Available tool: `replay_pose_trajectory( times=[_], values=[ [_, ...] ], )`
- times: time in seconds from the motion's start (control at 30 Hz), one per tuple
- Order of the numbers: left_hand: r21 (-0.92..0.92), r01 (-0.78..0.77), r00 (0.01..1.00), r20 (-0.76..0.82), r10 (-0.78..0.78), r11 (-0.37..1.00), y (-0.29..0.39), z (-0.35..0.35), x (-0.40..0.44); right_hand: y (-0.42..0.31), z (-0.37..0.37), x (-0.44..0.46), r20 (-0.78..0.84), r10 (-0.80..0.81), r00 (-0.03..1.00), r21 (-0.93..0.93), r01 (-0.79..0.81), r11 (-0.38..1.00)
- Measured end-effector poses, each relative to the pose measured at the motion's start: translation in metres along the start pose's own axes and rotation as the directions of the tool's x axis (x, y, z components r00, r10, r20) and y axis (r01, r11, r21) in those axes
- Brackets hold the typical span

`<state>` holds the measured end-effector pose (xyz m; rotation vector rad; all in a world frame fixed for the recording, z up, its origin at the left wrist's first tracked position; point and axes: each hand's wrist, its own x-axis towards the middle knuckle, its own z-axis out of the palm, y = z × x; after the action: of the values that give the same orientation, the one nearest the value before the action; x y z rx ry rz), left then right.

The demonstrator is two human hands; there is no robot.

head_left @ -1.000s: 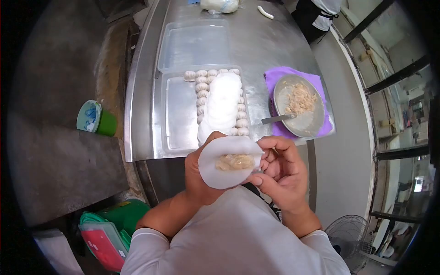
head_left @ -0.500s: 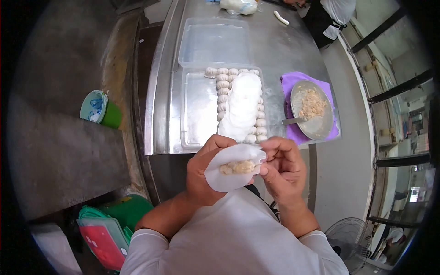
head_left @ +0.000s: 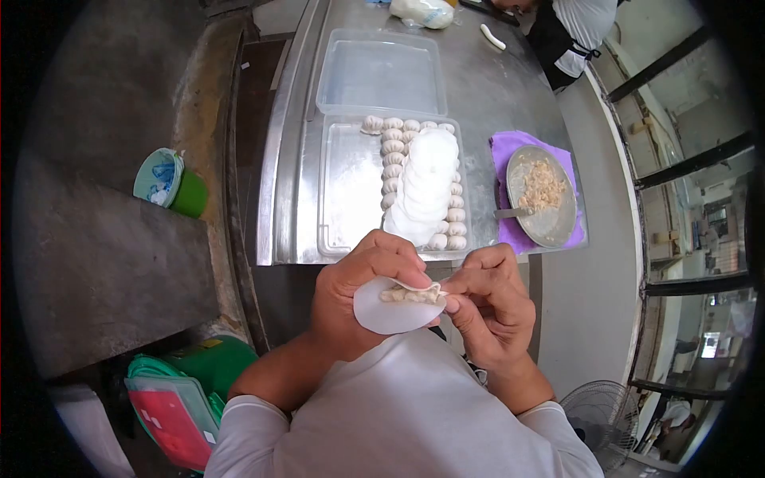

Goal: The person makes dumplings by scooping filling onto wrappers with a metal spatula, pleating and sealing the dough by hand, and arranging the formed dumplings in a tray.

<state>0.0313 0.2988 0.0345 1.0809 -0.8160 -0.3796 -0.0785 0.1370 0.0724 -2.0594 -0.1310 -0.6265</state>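
A round white wrapper (head_left: 389,314) with a strip of pale filling (head_left: 405,295) lies in my left hand (head_left: 351,291), whose thumb folds its far edge over. At the wrapper's right end, my right hand (head_left: 496,304) pinches the edge between thumb and forefinger, where small pleats show. Beyond my hands, several pleated dumplings (head_left: 391,158) sit in rows in a clear plastic tray (head_left: 343,187), with a stack of white wrappers (head_left: 426,183) lying over some of them. To the right, a metal bowl (head_left: 550,229) of filling (head_left: 543,186) rests tilted on a purple cloth (head_left: 502,151), a flat-handled utensil (head_left: 512,213) in it.
A clear lid or second tray (head_left: 382,72) lies beyond on the metal table (head_left: 478,95). At the far edge are a plastic bag (head_left: 422,11), a white strip (head_left: 492,37) and a person in a dark apron (head_left: 558,40). A green bin (head_left: 188,193) stands left, a fan (head_left: 598,418) lower right.
The wrapper's far edge has been folded toward the filling, and its right end is gathered in my right fingers. The view has shifted, so the table and tray appear farther right.
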Motion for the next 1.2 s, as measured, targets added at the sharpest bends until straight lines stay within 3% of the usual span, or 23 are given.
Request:
replay_pose_trajectory(
  times=[0.07,0.13,0.17,0.2,0.23,0.3,0.37,0.5,0.53,0.6,0.63,0.7,0.77,0.8,0.9,0.93,1.0,1.1,1.17,1.2],
  values=[
    [0.051,0.015,1.000,0.023,-0.017,0.999,0.004,0.000,0.002,-0.005,0.005,-0.002,-0.077,0.131,0.988,0.154,-0.118,0.981],
    [0.102,0.029,0.998,0.046,-0.034,0.994,0.009,0.001,0.002,-0.007,0.005,-0.001,-0.061,0.116,0.991,0.142,-0.107,0.984],
    [-0.173,0.165,0.985,-0.022,-0.172,0.971,0.012,0.006,-0.001,-0.008,0.005,-0.001,-0.047,0.103,0.994,0.132,-0.097,0.987],
    [-0.440,0.267,0.946,-0.049,-0.320,0.857,0.013,0.009,-0.002,-0.007,0.004,0.000,-0.046,0.105,0.993,0.133,-0.098,0.986],
    [-0.439,0.268,0.946,-0.049,-0.321,0.857,0.011,0.008,-0.003,-0.006,0.002,0.001,-0.013,0.056,0.998,0.083,-0.055,0.995],
    [-0.266,0.136,0.986,-0.059,-0.157,0.954,0.002,0.004,-0.004,-0.007,0.001,0.001,0.022,0.007,1.000,0.036,-0.008,0.999],
    [-0.181,0.117,0.993,-0.012,-0.121,0.977,0.003,-0.002,-0.002,-0.010,0.005,-0.001,-0.014,0.130,0.991,0.130,-0.128,0.983],
    [-0.040,0.122,0.987,0.115,-0.116,0.992,0.008,-0.007,-0.002,-0.015,0.006,0.000,-0.037,0.192,0.981,0.185,-0.183,0.966],
    [-0.040,0.120,0.987,0.115,-0.115,0.992,0.008,-0.004,-0.003,-0.009,0.003,-0.002,-0.011,0.110,0.994,0.132,-0.107,0.985],
    [-0.361,0.263,0.956,-0.029,-0.292,0.895,0.009,0.003,-0.008,-0.005,0.002,0.000,0.019,0.024,1.000,0.078,-0.026,0.997],
    [-0.361,0.261,0.956,-0.028,-0.290,0.895,0.006,0.001,-0.008,-0.005,0.002,0.002,0.024,-0.010,1.000,0.014,0.009,1.000],
    [-0.113,0.127,0.992,0.020,-0.126,0.985,0.001,-0.005,-0.007,-0.005,0.003,0.001,0.032,-0.039,0.999,-0.050,0.041,0.998],
    [-0.076,0.140,0.990,0.043,-0.137,0.987,0.006,-0.004,-0.005,-0.007,0.005,-0.002,-0.032,0.076,0.997,0.141,-0.071,0.987],
    [-0.038,0.149,0.987,0.067,-0.146,0.988,0.008,-0.004,-0.004,-0.009,0.006,-0.001,-0.031,0.076,0.997,0.140,-0.071,0.988],
    [-0.021,0.107,0.992,0.064,-0.106,0.994,0.006,-0.005,-0.004,-0.014,0.007,0.002,-0.036,0.167,0.985,0.133,-0.161,0.978],
    [-0.021,0.108,0.992,0.064,-0.106,0.994,0.005,-0.004,-0.006,-0.012,0.004,0.001,-0.003,0.129,0.992,0.100,-0.128,0.987],
    [-0.188,0.128,0.987,-0.075,-0.144,0.974,0.001,0.001,-0.011,-0.007,0.003,0.001,0.030,0.092,0.995,0.068,-0.094,0.993],
    [-0.116,0.118,0.993,0.015,-0.117,0.986,0.000,-0.004,-0.010,-0.006,0.006,0.000,0.055,0.000,0.998,0.039,-0.002,0.999],
    [-0.128,0.144,0.989,0.044,-0.139,0.981,0.002,-0.004,-0.008,-0.013,0.013,-0.002,-0.080,0.211,0.974,0.186,-0.194,0.963],
    [-0.139,0.169,0.984,0.073,-0.160,0.976,0.002,-0.004,-0.008,-0.012,0.011,-0.001,-0.080,0.211,0.974,0.185,-0.194,0.963]
  ],
)
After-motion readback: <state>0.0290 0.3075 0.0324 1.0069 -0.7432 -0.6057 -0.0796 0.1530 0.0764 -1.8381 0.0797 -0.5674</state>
